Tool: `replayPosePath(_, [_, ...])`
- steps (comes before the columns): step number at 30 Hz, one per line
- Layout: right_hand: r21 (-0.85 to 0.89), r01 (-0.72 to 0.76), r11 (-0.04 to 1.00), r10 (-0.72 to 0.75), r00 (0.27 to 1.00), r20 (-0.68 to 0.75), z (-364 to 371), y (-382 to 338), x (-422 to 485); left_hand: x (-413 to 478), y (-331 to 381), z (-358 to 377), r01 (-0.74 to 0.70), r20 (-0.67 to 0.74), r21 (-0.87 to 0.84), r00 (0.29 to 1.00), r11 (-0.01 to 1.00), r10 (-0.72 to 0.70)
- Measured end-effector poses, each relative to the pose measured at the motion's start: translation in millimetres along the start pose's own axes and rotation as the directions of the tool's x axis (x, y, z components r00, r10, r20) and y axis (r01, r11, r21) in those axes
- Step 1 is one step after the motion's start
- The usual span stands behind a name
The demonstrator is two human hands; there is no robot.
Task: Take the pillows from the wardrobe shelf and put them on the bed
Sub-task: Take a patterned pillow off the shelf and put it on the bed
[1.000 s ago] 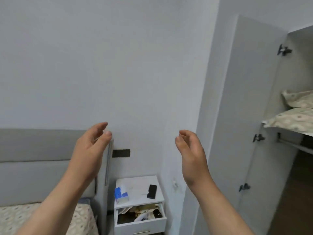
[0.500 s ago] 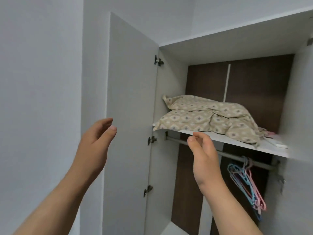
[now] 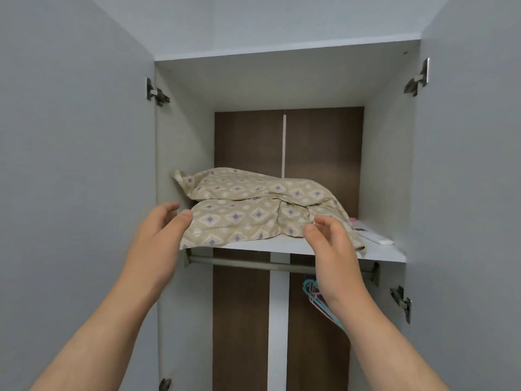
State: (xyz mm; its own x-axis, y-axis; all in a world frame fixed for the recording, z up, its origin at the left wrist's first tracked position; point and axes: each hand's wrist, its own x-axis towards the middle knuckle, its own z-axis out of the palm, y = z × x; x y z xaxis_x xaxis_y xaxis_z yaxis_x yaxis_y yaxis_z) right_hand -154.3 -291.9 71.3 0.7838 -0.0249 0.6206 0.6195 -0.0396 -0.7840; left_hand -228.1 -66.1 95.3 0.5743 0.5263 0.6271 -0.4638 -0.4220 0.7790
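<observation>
Two beige pillows with a diamond pattern lie stacked on the white wardrobe shelf [image 3: 282, 246]. The upper pillow [image 3: 253, 184] rests on the lower pillow [image 3: 239, 221], whose front edge hangs slightly over the shelf. My left hand [image 3: 158, 241] is raised at the lower pillow's left front corner, fingers apart, thumb close to the fabric. My right hand [image 3: 332, 249] is raised at the pillows' right front end, fingers spread and curved. Neither hand grips anything. The bed is out of view.
Both wardrobe doors stand open, left door [image 3: 76, 193] and right door [image 3: 468, 193]. A metal hanging rail [image 3: 248, 262] runs under the shelf with coloured hangers [image 3: 313, 292] behind my right wrist. A small white object [image 3: 377, 238] lies on the shelf's right end.
The view has swung from the bedside wall to face the open wardrobe. Both hands have risen and reached forward to the pillows' front edge.
</observation>
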Motion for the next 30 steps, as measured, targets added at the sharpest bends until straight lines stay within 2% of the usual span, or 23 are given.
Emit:
replayPosePath(11, [-0.174,-0.031,0.984,0.008,0.991,-0.133,4.8,94.9,145.8,136.5,-82.3,120.2,-0.029,0.092,-0.017,0.995,0.999,0.030])
replayPosePath(15, [-0.205,0.013,0.979,-0.044,0.988,-0.147,2.6,132.3,226.9,193.6,-98.9,177.3,-0.055,0.061,0.059,0.997,0.997,0.052])
replayPosePath(18, [-0.323,0.013,0.946,-0.065,0.987,-0.149,4.8,148.0,287.2,237.9,-109.8,210.6,-0.048,0.075,0.149,0.997,0.988,0.037])
replayPosePath(22, [-0.486,-0.075,0.870,-0.009,0.986,-0.168,10.5,159.2,361.2,301.4,-130.9,239.5,0.011,0.075,0.284,0.997,0.959,-0.034])
replayPosePath(25, [-0.642,-0.202,0.740,0.059,0.969,-0.238,18.0,171.0,405.8,358.3,-152.1,251.3,0.077,0.036,0.384,0.994,0.920,-0.098])
replayPosePath(28, [-0.705,-0.361,0.611,0.147,0.926,-0.346,25.1,191.2,437.8,408.3,-186.5,257.9,0.111,-0.022,0.589,0.992,0.801,-0.121])
replayPosePath(30, [-0.713,-0.426,0.556,0.260,0.905,-0.338,27.6,208.9,449.0,427.6,-212.0,260.0,0.131,-0.019,0.690,0.987,0.712,-0.163])
